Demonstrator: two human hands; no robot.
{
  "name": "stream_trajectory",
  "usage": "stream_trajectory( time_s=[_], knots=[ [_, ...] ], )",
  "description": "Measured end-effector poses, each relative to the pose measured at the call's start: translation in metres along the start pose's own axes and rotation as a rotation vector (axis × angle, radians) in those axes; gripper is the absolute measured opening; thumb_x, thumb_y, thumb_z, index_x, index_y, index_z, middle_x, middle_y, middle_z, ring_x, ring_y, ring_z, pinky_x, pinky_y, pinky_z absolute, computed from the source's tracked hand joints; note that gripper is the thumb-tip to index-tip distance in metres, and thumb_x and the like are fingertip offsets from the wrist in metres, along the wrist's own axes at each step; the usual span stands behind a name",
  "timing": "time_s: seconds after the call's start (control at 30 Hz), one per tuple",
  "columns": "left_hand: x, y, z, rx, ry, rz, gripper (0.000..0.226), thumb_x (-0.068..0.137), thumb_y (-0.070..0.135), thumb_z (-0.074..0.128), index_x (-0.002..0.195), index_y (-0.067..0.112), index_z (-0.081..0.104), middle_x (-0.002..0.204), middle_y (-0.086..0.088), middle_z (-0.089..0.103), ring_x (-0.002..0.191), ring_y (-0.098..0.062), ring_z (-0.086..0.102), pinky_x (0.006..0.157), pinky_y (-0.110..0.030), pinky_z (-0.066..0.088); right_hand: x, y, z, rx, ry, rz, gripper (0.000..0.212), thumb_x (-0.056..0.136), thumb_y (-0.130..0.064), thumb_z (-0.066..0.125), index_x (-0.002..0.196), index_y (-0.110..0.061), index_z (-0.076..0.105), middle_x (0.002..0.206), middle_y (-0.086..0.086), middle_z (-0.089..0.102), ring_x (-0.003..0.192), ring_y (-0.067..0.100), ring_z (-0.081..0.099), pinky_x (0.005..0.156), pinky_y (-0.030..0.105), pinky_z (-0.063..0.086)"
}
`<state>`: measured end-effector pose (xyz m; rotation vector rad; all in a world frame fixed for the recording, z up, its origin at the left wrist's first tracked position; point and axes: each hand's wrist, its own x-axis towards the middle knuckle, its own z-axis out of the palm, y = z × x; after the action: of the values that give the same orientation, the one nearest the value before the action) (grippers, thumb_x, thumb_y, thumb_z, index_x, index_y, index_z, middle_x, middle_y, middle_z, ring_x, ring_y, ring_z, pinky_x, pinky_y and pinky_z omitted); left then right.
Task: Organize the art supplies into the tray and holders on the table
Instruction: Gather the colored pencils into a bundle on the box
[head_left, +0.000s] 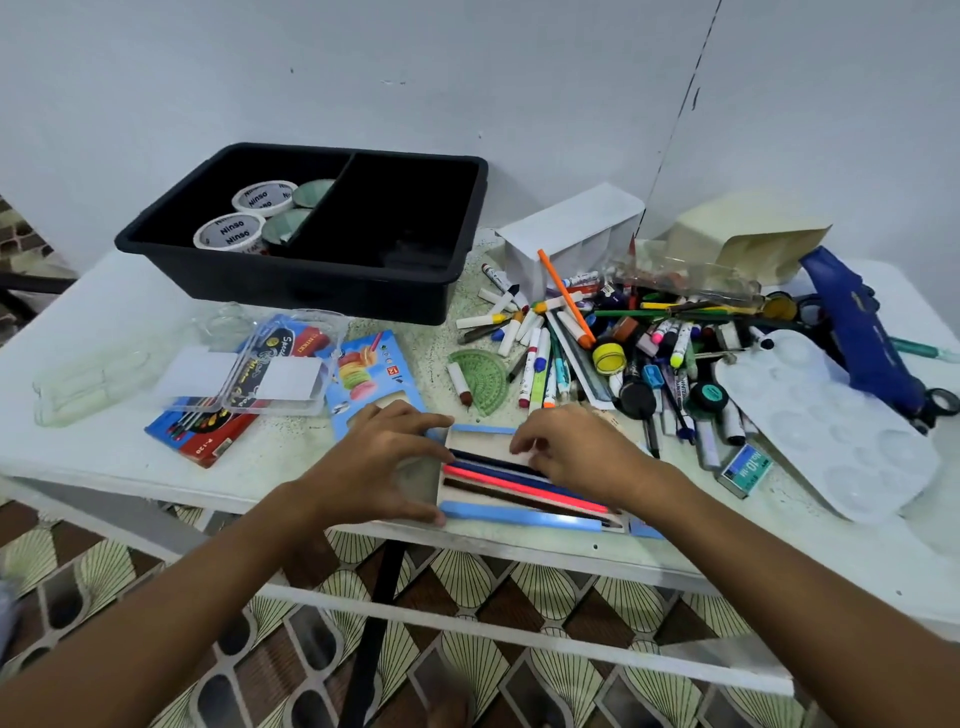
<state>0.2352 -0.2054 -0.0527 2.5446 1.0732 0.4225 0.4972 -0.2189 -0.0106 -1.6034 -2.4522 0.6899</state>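
An open blue pencil box (519, 517) lies at the table's front edge with several coloured pencils (519, 483) inside. My left hand (384, 462) grips the box's left end, thumb along its front. My right hand (576, 452) rests over the pencils with its fingers curled down onto them. Behind the hands lies the box's blue sleeve (363, 379) printed with macarons. A black two-compartment tray (311, 280) stands at the back left and holds tape rolls (244, 218). A heap of markers and pens (597, 343) covers the middle right.
A clear plastic case (260, 374) lies over a red pencil box (208, 436) at the left. A white holder (571, 234) lies on its side behind the heap. A white paint palette (831, 431), a blue tool (862, 338) and a green protractor (480, 379) are on the right.
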Motion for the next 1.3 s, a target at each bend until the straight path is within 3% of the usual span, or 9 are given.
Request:
stream_trajectory(
  time_s=[0.13,0.23,0.33,0.5,0.6,0.83,0.93,1.03,1.3],
  knots=[
    [0.005,0.011,0.001,-0.007,0.086,0.001,0.066,0.075,0.077,0.054,0.113,0.026,0.070,0.131,0.004,0.058,0.121,-0.010,0.041,0.098,-0.045,0.035,-0.004,0.010,-0.017,0.022,0.128,0.010,0.026,0.090,-0.015,0.066,0.116,-0.017,0.068,0.115,-0.001,0.067,0.098,0.008,0.056,0.089,0.030,0.048],
    [0.020,0.025,0.003,0.082,0.125,0.068,0.048,0.081,0.061,0.055,0.106,0.023,0.072,0.118,0.002,0.065,0.112,-0.017,0.052,0.088,-0.046,0.043,-0.014,0.018,-0.022,-0.105,-0.041,0.036,0.054,0.084,-0.040,0.071,0.132,-0.025,0.053,0.131,-0.004,0.051,0.124,0.015,0.042,0.100,0.038,0.039],
    [0.038,0.035,0.004,0.157,-0.024,0.076,0.046,0.079,0.058,0.058,0.111,0.026,0.070,0.125,0.001,0.062,0.119,-0.020,0.050,0.089,-0.041,0.035,-0.024,0.020,-0.017,-0.236,-0.115,0.048,0.077,0.078,-0.055,0.070,0.143,-0.029,0.038,0.141,-0.004,0.039,0.131,0.017,0.030,0.104,0.041,0.031],
    [0.054,0.043,0.005,0.233,-0.196,0.025,0.064,0.080,0.056,0.068,0.136,0.028,0.053,0.143,0.006,0.047,0.132,-0.014,0.035,0.100,-0.036,0.024,-0.028,0.022,-0.012,-0.311,-0.093,0.036,0.081,0.076,-0.063,0.066,0.145,-0.032,0.035,0.139,-0.006,0.040,0.128,0.015,0.029,0.101,0.040,0.028],
    [0.060,0.043,0.007,0.241,-0.196,0.020,0.067,0.080,0.056,0.069,0.137,0.025,0.052,0.142,0.006,0.048,0.132,-0.013,0.037,0.096,-0.034,0.025,-0.027,0.023,-0.010,-0.332,-0.101,0.037,0.080,0.077,-0.061,0.066,0.145,-0.031,0.035,0.138,-0.006,0.041,0.128,0.016,0.030,0.101,0.039,0.028],
    [0.063,0.039,0.013,0.142,-0.076,0.002,0.040,0.085,0.037,0.072,0.120,0.018,0.068,0.124,0.001,0.064,0.119,-0.018,0.052,0.093,-0.036,0.035,-0.014,0.028,-0.013,-0.321,-0.021,0.048,0.056,0.086,-0.037,0.068,0.137,-0.025,0.048,0.134,-0.004,0.051,0.126,0.019,0.044,0.098,0.041,0.033],
    [0.062,0.037,0.014,0.095,-0.003,0.017,0.028,0.082,0.027,0.076,0.106,0.013,0.074,0.110,-0.004,0.070,0.106,-0.023,0.060,0.089,-0.042,0.047,-0.011,0.031,-0.011,-0.363,0.033,0.025,0.050,0.088,-0.034,0.066,0.134,-0.023,0.051,0.132,-0.004,0.054,0.124,0.019,0.047,0.096,0.040,0.035],
    [0.061,0.034,0.016,0.073,0.043,0.057,0.021,0.078,0.018,0.079,0.097,0.009,0.077,0.099,-0.006,0.073,0.092,-0.025,0.064,0.078,-0.043,0.054,-0.013,0.033,-0.012,-0.351,-0.026,0.033,0.052,0.084,-0.034,0.071,0.132,-0.024,0.054,0.126,-0.003,0.056,0.121,0.020,0.048,0.097,0.040,0.035],
    [0.062,0.030,0.019,0.060,0.077,0.049,0.019,0.076,0.014,0.081,0.094,0.010,0.078,0.099,-0.006,0.074,0.092,-0.024,0.067,0.079,-0.039,0.056,-0.012,0.036,-0.009,-0.359,0.106,-0.028,0.031,0.087,-0.012,0.058,0.115,-0.024,0.065,0.103,-0.005,0.062,0.102,0.018,0.057,0.082,0.032,0.037]
  ],
)
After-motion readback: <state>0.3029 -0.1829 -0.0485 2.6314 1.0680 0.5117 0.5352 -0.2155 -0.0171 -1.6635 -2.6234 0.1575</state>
